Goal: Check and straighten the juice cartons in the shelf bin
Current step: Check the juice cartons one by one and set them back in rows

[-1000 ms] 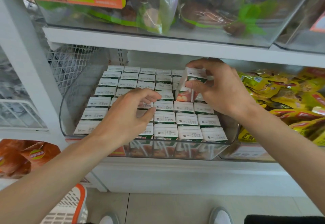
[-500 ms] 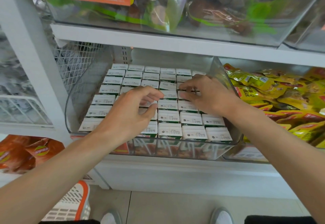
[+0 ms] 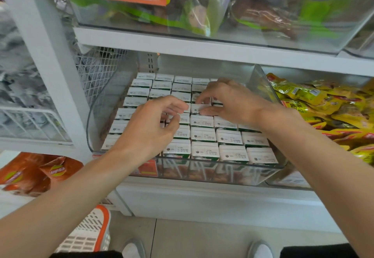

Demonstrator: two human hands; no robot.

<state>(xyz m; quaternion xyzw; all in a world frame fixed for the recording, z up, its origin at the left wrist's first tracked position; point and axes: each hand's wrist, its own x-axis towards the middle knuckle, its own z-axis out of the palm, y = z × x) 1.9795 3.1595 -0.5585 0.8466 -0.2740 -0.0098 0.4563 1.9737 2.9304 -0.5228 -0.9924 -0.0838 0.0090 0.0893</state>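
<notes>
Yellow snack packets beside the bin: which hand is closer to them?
Right. The right hand pinches a carton toward the bin's right wall, beside the yellow snack packets; the left hand is mid-bin, farther left.

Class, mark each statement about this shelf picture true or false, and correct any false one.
1. The juice cartons stand in a clear bin. True.
2. The right hand holds a carton raised above the rows. False: its fingertips pinch a carton seated in its row.
3. Yellow snack packets lie right of the bin. True.
4. The left hand hangs outside the bin. False: it is over the cartons.
</notes>
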